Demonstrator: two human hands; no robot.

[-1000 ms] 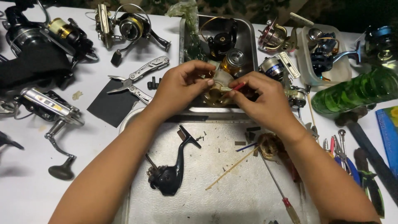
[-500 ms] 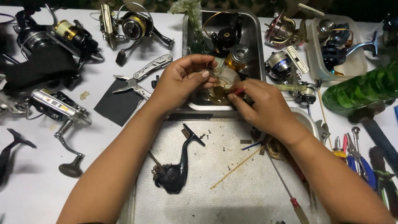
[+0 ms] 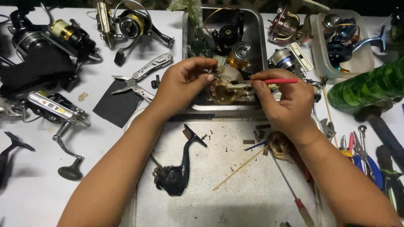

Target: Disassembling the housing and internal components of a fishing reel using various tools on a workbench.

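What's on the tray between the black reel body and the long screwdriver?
In the head view, a thin wooden stick lies between the black reel body and screwdriver.

Packages: we see none on the tabletop [image 3: 105, 138].
Signs and screens: we see none.
Reel label: we find a narrow silver plate with a yellow patch along the reel [image 3: 52, 107] at the left edge, lying slantwise.
Blue-banded reel: we spot a silver reel [image 3: 283, 59] right of the upper tray [image 3: 257, 38] with a blue printed band; beside it lies a white strip [image 3: 301, 56], its marks too small to tell.
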